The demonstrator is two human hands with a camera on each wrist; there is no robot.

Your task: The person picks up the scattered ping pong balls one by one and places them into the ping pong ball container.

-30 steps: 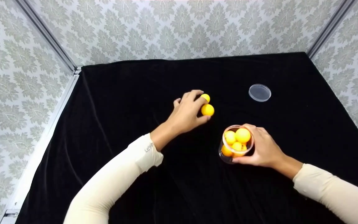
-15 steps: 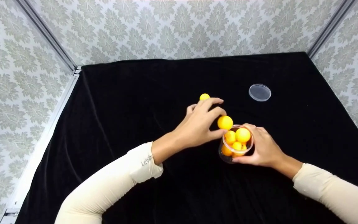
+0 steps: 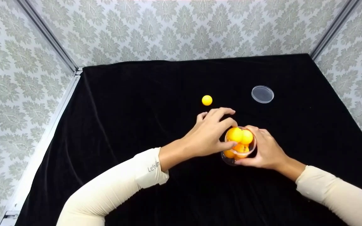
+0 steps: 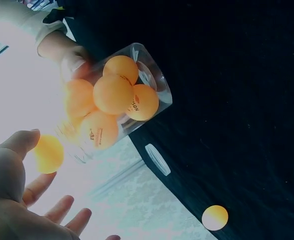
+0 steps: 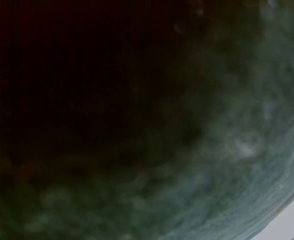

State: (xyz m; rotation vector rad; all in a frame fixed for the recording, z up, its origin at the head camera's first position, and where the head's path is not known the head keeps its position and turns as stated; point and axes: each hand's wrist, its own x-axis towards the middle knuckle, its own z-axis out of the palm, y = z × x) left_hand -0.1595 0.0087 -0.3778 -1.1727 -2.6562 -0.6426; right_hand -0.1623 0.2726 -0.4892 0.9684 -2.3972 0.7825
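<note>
My left hand pinches an orange ping-pong ball between thumb and forefinger, with the other fingers spread. In the head view this ball lies over the mouth of a clear plastic jar. Several orange balls are inside the jar, some with dark print. The right hand grips the jar from its right side, thumb toward the near side. Another ping-pong ball lies on the cloth beyond the left hand. The right wrist view is dark and blurred.
A clear round lid lies on the black cloth toward the back right. Patterned walls stand behind and at both sides, with metal posts at the corners.
The left hand has picked up the nearer of two balls on the cloth and carried it right and nearer, to the jar's mouth. The right hand and jar stay put.
</note>
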